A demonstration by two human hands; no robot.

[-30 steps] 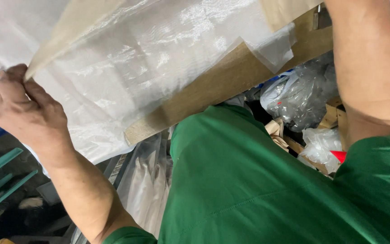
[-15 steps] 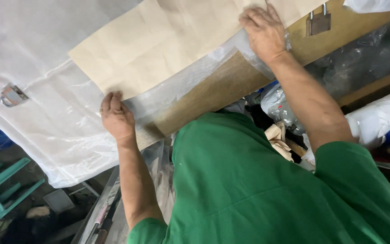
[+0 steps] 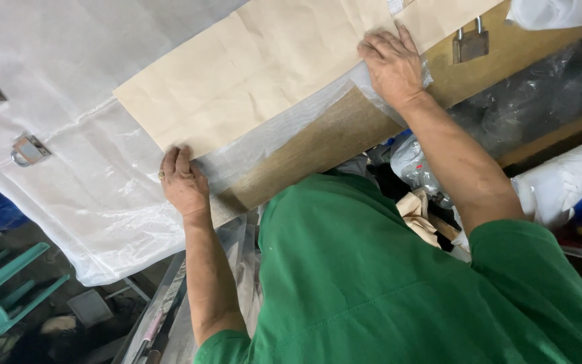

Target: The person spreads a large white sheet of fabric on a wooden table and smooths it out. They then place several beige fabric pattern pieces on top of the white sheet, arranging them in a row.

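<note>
Both hands, left hand (image 3: 184,183) and right hand (image 3: 392,62), press flat on cream paper (image 3: 264,74).

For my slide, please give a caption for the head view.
Left hand and right hand press a cream paper sheet flat on white fabric.
</note>
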